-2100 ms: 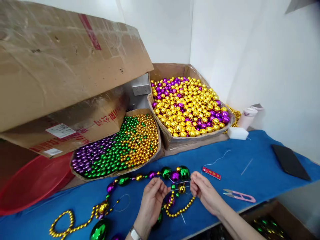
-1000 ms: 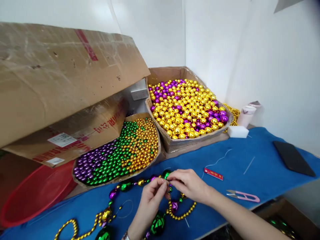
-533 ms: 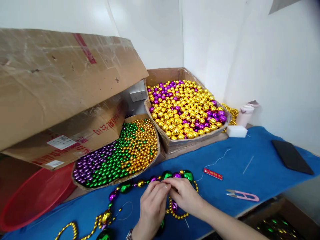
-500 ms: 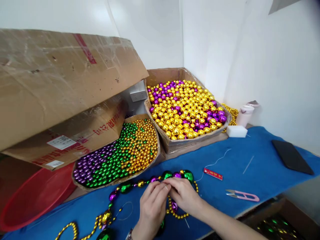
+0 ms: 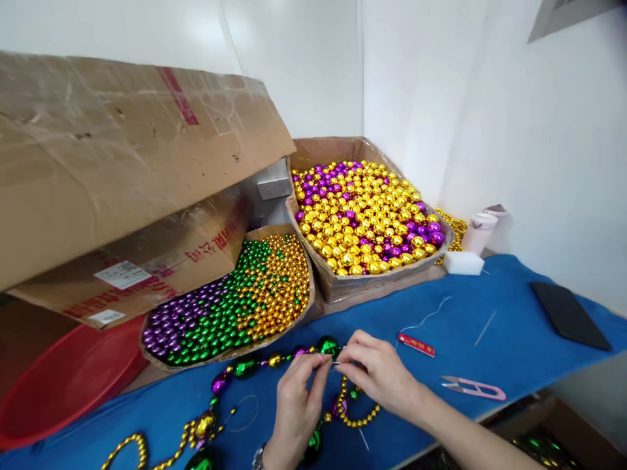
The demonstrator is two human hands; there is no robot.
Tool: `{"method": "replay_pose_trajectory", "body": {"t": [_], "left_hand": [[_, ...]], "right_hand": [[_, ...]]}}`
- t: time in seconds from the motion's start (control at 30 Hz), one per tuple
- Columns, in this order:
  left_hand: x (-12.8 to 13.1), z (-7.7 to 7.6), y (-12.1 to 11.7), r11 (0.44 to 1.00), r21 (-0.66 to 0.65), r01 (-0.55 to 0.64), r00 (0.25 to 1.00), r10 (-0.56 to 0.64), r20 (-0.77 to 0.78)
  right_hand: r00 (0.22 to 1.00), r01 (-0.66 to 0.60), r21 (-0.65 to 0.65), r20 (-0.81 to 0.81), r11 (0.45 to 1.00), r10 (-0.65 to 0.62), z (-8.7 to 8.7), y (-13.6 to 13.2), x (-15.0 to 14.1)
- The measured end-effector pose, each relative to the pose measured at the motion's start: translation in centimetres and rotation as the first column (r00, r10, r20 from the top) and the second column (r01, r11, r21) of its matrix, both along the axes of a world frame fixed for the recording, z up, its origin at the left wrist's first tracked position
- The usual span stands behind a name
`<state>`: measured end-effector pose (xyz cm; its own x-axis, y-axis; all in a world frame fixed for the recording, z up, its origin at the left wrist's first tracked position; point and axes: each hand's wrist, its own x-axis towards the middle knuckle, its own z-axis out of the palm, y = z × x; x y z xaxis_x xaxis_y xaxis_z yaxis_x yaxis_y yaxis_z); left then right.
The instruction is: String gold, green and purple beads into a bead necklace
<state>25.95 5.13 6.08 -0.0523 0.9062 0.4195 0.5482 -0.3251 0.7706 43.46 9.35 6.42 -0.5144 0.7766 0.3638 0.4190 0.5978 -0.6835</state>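
Observation:
My left hand (image 5: 296, 408) and my right hand (image 5: 379, 375) meet fingertip to fingertip over the blue cloth (image 5: 490, 339), both pinched on a thin thread of the bead string (image 5: 245, 367). That string carries green, purple and gold beads and runs left across the cloth to a gold loop (image 5: 122, 450). A short gold bead length (image 5: 360, 418) curls under my right hand. A large green bead (image 5: 327, 344) lies just behind my fingers.
A cardboard tray of small purple, green and gold beads (image 5: 230, 300) and a box of larger gold and purple beads (image 5: 365, 215) stand behind. Pink thread snips (image 5: 473, 388), a red packet (image 5: 415, 344), a needle (image 5: 484, 328), a white block (image 5: 463, 262), a cup (image 5: 479, 230), a dark slab (image 5: 568, 314), a red basin (image 5: 63, 385).
My hands came together from slightly apart, and my right hand crossed left over the beads. It has now lifted a little, pinching thread against my left fingertips. The camera shifted slightly.

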Motion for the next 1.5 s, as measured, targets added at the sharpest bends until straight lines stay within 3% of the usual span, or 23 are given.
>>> {"method": "replay_pose_trajectory", "body": {"t": [0.43, 0.53, 0.63, 0.7, 0.73, 0.83, 0.9, 0.97, 1.1, 1.23, 1.33, 1.5], "left_hand": [[0.8, 1.3, 0.3, 0.994, 0.024, 0.105, 0.994, -0.104, -0.030], [0.2, 1.4, 0.3, 0.996, -0.048, 0.077, 0.997, -0.078, -0.011], [-0.6, 1.2, 0.1, 0.963, -0.261, 0.072, 0.989, -0.035, 0.147], [-0.9, 0.9, 0.0, 0.882, -0.412, 0.226, 0.908, -0.038, 0.416], [-0.8, 0.8, -0.1, 0.837, -0.433, 0.335, 0.821, -0.034, 0.570], [0.0, 0.7, -0.1, 0.767, -0.315, 0.558, 0.507, -0.015, 0.862], [0.7, 0.8, 0.2, 0.766, -0.242, 0.596, 0.424, -0.045, 0.904], [1.0, 0.8, 0.5, 0.779, -0.231, 0.584, 0.466, -0.089, 0.880], [0.6, -0.3, 0.6, 0.810, -0.281, 0.515, 0.635, -0.141, 0.759], [-0.1, -1.6, -0.1, 0.804, -0.346, 0.484, 0.673, -0.090, 0.734], [0.0, -1.3, -0.3, 0.813, -0.358, 0.459, 0.682, -0.064, 0.729], [1.2, 0.9, 0.3, 0.895, -0.248, 0.370, 0.729, -0.114, 0.675]], "right_hand": [[0.969, -0.052, -0.208, -0.246, 0.977, -0.001, 2.6, -0.2, 1.5], [0.917, -0.097, -0.332, -0.395, 0.938, -0.045, 2.0, -0.2, 1.8], [0.801, -0.175, -0.477, -0.578, 0.861, -0.157, 0.3, -0.3, 1.8], [0.713, -0.228, -0.548, -0.657, 0.805, -0.246, -1.0, -0.4, 1.4], [0.678, -0.252, -0.573, -0.680, 0.780, -0.280, -1.5, -0.5, 1.2], [0.620, -0.315, -0.617, -0.709, 0.722, -0.335, -2.4, -0.7, 0.5], [0.613, -0.346, -0.625, -0.715, 0.700, -0.335, -2.3, -0.7, 0.3], [0.628, -0.364, -0.622, -0.713, 0.693, -0.311, -1.9, -0.8, 0.4], [0.717, -0.368, -0.613, -0.666, 0.700, -0.206, -2.0, -1.1, 1.0], [0.817, -0.311, -0.616, -0.563, 0.724, -0.128, -2.8, -1.6, 1.2], [0.890, -0.222, -0.574, -0.450, 0.788, -0.078, -2.3, -1.7, 1.3], [0.966, -0.129, -0.387, -0.258, 0.913, 0.028, 0.5, -1.7, 0.8]]}}
